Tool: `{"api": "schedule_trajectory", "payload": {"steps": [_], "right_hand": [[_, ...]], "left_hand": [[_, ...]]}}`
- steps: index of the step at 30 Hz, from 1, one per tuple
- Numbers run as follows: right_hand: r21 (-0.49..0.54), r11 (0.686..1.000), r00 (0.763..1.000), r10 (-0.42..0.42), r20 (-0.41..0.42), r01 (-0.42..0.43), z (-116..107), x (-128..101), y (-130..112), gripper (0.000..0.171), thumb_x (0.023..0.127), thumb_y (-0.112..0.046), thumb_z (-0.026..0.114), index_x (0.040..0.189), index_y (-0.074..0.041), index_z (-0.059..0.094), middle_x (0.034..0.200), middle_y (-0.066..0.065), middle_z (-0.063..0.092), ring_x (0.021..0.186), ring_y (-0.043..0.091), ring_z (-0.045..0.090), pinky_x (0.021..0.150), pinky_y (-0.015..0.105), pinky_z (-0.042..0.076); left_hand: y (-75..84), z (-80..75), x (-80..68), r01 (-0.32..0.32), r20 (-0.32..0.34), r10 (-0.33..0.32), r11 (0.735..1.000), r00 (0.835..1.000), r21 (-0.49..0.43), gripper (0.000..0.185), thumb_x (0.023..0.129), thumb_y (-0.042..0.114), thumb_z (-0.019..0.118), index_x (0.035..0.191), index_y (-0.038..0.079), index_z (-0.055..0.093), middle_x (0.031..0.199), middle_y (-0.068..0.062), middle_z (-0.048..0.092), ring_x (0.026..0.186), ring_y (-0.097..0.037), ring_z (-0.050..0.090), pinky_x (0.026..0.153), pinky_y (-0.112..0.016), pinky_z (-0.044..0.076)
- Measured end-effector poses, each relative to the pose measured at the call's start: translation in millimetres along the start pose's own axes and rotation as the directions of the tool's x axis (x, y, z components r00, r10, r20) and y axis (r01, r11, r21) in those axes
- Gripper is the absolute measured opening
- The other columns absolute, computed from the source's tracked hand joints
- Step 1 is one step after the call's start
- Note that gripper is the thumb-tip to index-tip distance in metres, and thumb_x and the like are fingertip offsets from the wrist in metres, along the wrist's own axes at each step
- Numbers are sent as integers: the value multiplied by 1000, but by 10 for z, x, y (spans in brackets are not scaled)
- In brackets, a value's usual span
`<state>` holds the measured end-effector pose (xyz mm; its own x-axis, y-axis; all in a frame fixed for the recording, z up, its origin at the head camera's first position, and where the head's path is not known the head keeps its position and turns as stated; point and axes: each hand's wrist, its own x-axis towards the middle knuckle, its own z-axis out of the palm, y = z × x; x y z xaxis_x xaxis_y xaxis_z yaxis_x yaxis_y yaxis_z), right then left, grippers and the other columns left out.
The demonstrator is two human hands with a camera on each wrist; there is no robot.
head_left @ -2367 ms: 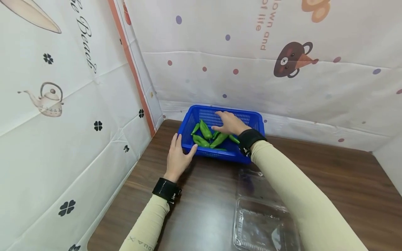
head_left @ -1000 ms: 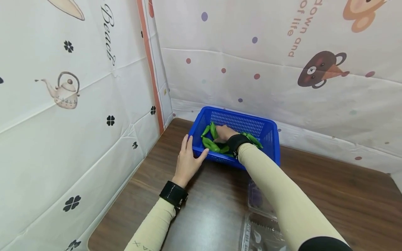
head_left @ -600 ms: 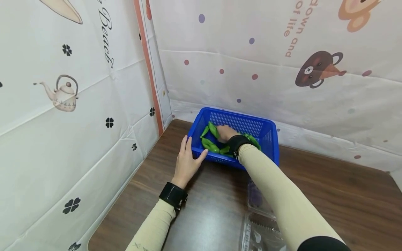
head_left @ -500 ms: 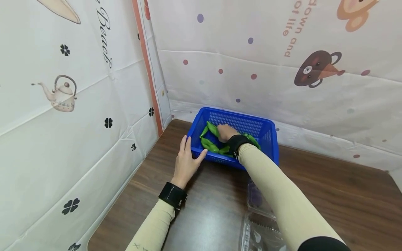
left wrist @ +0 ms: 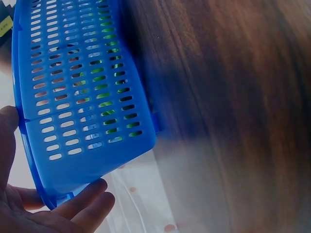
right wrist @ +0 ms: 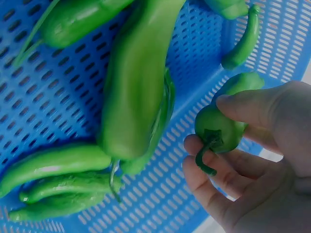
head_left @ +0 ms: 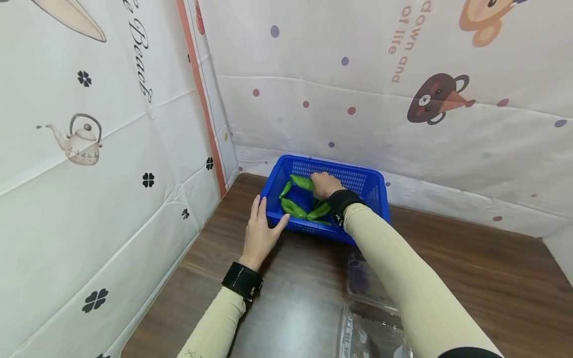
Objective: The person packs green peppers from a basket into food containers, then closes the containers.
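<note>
A blue plastic basket (head_left: 273, 186) with slotted walls holds several long green peppers (head_left: 293, 209). Inside it, my right hand (head_left: 326, 185) reaches down from the right. The right wrist view shows thumb and fingers pinching a green pepper (right wrist: 214, 128), its curled stem pointing towards the palm. My left hand (head_left: 259, 233) rests at the near left corner of the basket, fingers straight along the left side and thumb spread to the front rim. In the left wrist view, two fingertips (left wrist: 99, 196) lie against the outer wall.
A hinged clear plastic box (head_left: 353, 328) lies on the brown wooden table (head_left: 286, 293), right of the middle and partly under the right forearm. White printed cloth (head_left: 309, 129) stands close behind the basket and along the left.
My right hand, at first spread over the peppers, has gone down among them and grips one, now slightly raised. My left hand stays at the basket corner. The head view has shifted a little.
</note>
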<state>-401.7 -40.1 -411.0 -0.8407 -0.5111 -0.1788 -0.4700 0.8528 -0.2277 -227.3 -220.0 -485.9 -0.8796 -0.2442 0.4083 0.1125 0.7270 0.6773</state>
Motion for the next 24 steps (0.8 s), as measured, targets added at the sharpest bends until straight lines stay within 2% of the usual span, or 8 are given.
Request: {"api": "schedule_trajectory", "payload": {"steps": [4, 10, 15, 20, 24], "right_hand": [[5, 1000, 1000, -17, -26, 17, -69, -112, 76, 41, 99, 0, 58, 140, -1, 57, 130, 23, 63, 112, 37, 63, 87, 49, 53], [20, 1000, 997, -14, -82, 16, -181, -298, 189, 49, 99, -4, 61, 147, -2, 53, 138, 25, 59, 121, 41, 60, 95, 54, 53], [8, 1000, 990, -13, -144, 15, -247, -459, 275, 52, 96, -4, 64, 147, -6, 56, 138, 24, 60, 116, 43, 62, 89, 56, 55], [-22, 999, 981, -40, -189, 37, -277, -592, 349, 51, 96, -5, 65, 146, -8, 57, 135, 20, 64, 108, 40, 65, 82, 54, 57], [-42, 996, 968, -85, -237, 77, -293, -718, 428, 49, 96, -7, 67, 144, -9, 59, 131, 18, 66, 105, 37, 66, 80, 52, 57]], "left_hand": [[1, 6, 0, -5, -4, 5, 1000, 1000, -10, 88, 94, 57, 69, 154, -2, 41, 161, -23, 35, 136, -41, 52, 106, -54, 47], [-7, 12, -5, -34, -33, 33, 999, 999, -17, 88, 95, 55, 69, 153, -5, 42, 160, -24, 35, 137, -42, 51, 106, -56, 47], [4, 1, -10, -25, -2, 25, 999, 1000, -31, 87, 96, 56, 66, 156, -1, 37, 162, -23, 31, 138, -42, 49, 107, -57, 46], [44, -29, -16, -9, 35, 10, 1000, 999, -23, 85, 98, 54, 64, 159, 4, 33, 164, -24, 26, 146, -43, 37, 112, -60, 39], [84, -43, -33, -21, 33, 21, 1000, 999, -10, 83, 98, 51, 65, 159, 4, 34, 165, -26, 24, 150, -43, 28, 115, -62, 34]]}}
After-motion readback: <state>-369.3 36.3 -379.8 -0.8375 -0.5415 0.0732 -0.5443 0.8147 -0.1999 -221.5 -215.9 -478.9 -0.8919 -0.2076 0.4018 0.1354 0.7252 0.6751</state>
